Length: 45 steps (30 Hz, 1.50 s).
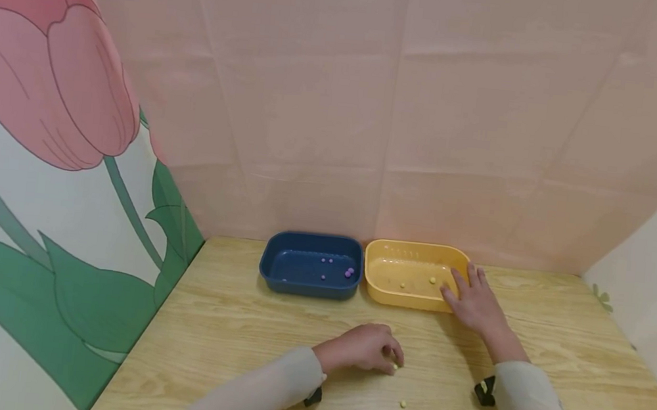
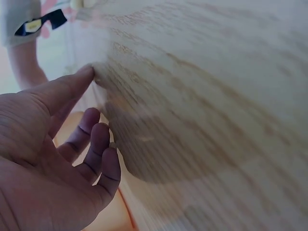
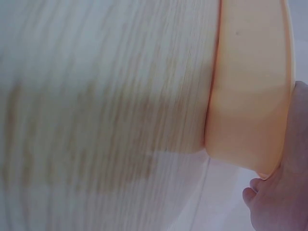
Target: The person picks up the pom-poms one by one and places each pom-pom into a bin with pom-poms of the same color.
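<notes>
My left hand (image 1: 365,347) is low over the wooden table, thumb and forefinger pinching a small yellow bead (image 1: 395,367) close to the tabletop. In the left wrist view its other fingers (image 2: 100,139) are bent. A second yellow bead (image 1: 403,404) lies nearer to me on the wood. My right hand (image 1: 478,305) is at the right end of the yellow tray (image 1: 408,300), fingers spread across the rim. Inside that tray are a larger yellow bead (image 1: 433,280) and a smaller one (image 1: 402,285). The right wrist view shows the tray's outer wall beside this hand.
Left of the yellow tray stands a dark blue tray (image 1: 308,290) holding several purple beads (image 1: 348,273). A pink cloth-like backdrop (image 1: 312,131) rises behind both trays. Tulip-patterned panel (image 1: 49,86) bounds the left side, and a white panel (image 1: 655,263) the right.
</notes>
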{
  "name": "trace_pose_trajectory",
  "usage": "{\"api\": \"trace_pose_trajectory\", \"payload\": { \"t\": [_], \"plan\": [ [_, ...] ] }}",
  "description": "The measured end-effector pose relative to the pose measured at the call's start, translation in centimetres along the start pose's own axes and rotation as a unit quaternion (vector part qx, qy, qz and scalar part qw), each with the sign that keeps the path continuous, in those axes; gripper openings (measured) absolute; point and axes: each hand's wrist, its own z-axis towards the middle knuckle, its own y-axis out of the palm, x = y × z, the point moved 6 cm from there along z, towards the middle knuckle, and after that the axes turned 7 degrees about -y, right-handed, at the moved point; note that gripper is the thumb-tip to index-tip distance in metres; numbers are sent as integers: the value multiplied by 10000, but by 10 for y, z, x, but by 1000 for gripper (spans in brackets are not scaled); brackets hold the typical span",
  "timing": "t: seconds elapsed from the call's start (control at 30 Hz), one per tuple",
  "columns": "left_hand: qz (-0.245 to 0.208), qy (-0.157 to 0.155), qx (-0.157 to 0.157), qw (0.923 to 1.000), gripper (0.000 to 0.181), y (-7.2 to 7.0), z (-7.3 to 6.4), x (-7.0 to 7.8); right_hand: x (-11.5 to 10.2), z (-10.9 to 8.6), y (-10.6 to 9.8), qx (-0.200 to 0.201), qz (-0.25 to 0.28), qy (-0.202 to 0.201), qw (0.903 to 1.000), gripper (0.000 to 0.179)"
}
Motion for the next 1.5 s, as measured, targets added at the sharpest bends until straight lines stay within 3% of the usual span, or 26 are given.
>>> {"api": "trace_pose_trajectory", "payload": {
  "t": [0.4,0.77,1.07,1.5],
  "plan": [
    [-278,-18,42,9996,8,-2,4,-1,0,0,0,33,4,-36,10000,76],
    [-779,-427,191,9959,12,-21,5,-11,0,-1,0,-3,58,-27,10000,75],
    [-869,-159,493,9949,8,-39,13,-17,1,-1,-1,-37,48,-6,10000,78],
    [-1608,-283,774,9835,10,-72,20,-22,0,-1,0,-78,37,-15,10000,77]
  ]
}}
